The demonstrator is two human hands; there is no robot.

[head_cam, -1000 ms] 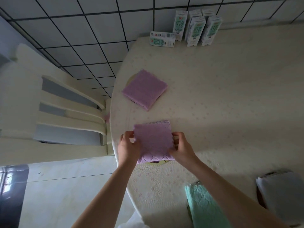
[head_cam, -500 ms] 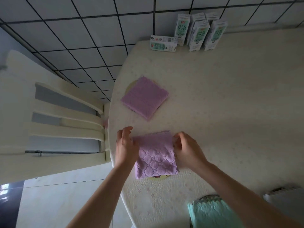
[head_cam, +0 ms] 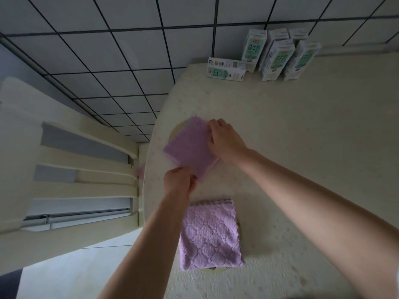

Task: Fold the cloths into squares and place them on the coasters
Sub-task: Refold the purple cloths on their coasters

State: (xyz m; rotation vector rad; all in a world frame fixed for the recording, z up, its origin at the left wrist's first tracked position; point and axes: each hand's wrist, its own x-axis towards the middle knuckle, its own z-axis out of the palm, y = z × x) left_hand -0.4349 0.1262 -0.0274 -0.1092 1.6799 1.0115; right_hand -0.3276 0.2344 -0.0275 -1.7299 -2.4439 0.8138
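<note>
Now the near purple cloth (head_cam: 210, 236) lies folded on its coaster (head_cam: 217, 269), let go — both hands have moved to the far purple cloth (head_cam: 190, 148) on the far coaster (head_cam: 177, 130). Left hand (head_cam: 179, 182) pinches its near corner; right hand (head_cam: 224, 141) grips the right edge w/ curled fingers. Prob. squaring it up. Milk cartons (head_cam: 274, 55) at far edge.

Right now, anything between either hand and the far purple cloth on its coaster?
Nothing visible. The left hand pinches the far purple cloth at its near corner and the right hand rests on its right edge. It already lies over its coaster.
</note>
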